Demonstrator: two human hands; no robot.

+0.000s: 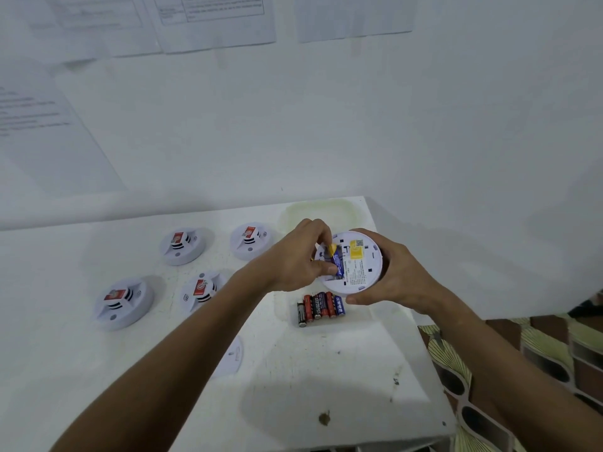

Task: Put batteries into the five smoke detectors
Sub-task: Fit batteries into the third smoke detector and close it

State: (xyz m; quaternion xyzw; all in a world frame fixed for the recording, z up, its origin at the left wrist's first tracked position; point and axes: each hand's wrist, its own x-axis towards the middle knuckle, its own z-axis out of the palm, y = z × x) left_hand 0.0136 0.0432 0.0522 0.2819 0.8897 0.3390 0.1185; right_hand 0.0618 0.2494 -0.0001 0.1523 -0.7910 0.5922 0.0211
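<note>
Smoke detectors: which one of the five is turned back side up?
The smoke detector held in the right hand, its labelled back exposed. The other four sit face up on the table.

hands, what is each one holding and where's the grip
The right hand grips the smoke detector by its right rim, underside up. The left hand pinches a blue battery by its sides, at the compartment.

I can read nothing: print on wall sheets (215, 14), detector label (356, 250) and batteries (321, 307) is too blurred.
</note>
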